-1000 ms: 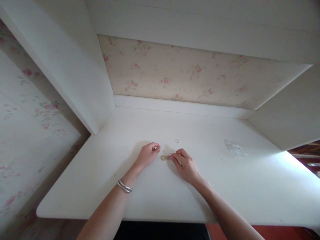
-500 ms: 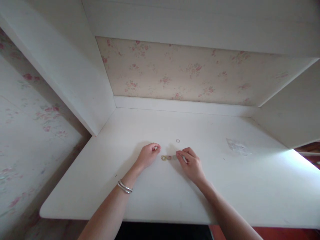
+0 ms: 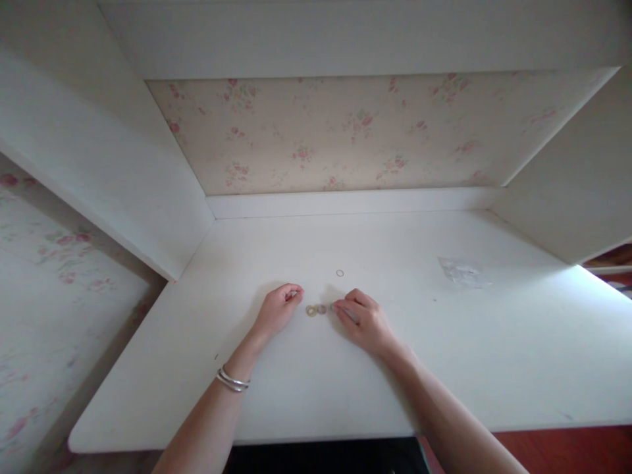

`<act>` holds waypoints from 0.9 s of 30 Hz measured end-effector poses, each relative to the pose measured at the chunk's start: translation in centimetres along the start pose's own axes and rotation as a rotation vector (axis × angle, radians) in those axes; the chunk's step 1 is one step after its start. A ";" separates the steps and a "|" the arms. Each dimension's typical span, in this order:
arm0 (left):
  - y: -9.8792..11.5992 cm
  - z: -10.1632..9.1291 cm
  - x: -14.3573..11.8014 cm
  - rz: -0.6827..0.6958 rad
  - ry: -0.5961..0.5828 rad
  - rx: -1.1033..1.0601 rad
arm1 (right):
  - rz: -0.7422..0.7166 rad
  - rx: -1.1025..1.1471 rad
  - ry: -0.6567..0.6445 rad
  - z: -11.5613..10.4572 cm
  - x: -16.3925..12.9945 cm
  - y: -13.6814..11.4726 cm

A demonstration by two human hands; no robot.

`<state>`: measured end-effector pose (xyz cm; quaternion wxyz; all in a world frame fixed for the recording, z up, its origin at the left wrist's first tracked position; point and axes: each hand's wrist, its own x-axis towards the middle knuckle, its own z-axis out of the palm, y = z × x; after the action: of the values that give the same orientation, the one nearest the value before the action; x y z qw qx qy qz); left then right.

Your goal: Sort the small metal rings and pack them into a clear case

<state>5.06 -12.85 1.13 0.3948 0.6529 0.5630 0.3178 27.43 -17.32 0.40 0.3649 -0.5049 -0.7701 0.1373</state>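
My left hand [image 3: 279,311] rests on the white desk [image 3: 306,388] with its fingers curled and the thumb and fingertips pinched; anything between them is too small to make out. Silver bangles [image 3: 233,380] circle that wrist. To its right lie a small yellowish ring [image 3: 311,311] and a greyish-pink ring [image 3: 321,309], side by side in a row. My right hand [image 3: 364,320] pinches at the row's right end, its fingertips on a pale ring [image 3: 332,307] that they partly cover. Beyond the hands a thin dark ring [image 3: 340,272] lies flat by itself.
A clear plastic bag [image 3: 464,273] lies on the desk at the right. A short dark sliver [image 3: 216,357] is left of my left forearm, and a tiny speck [image 3: 434,300] is near the bag. White panels [image 3: 345,203] and floral wallpaper [image 3: 320,141] bound the desk.
The camera view has shifted and tilted slightly, so the desk and hands appear a little further left. Both hands keep nearly the same pose beside the rings.
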 end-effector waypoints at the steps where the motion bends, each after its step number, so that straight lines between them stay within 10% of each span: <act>1: 0.0 0.0 0.0 -0.001 0.000 0.002 | -0.062 -0.048 -0.047 0.1 -0.1 -0.4; 15: -0.6 0.2 0.2 0.027 -0.025 0.000 | -0.167 -0.238 -0.125 1.1 0.4 -1.5; 27: -0.5 -0.1 0.1 0.026 -0.026 -0.004 | 0.140 -0.133 0.207 -2.0 -1.1 2.9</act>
<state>4.74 -12.71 0.76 0.3990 0.6635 0.5486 0.3156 31.05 -17.24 -0.34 0.3977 -0.5917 -0.6988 0.0583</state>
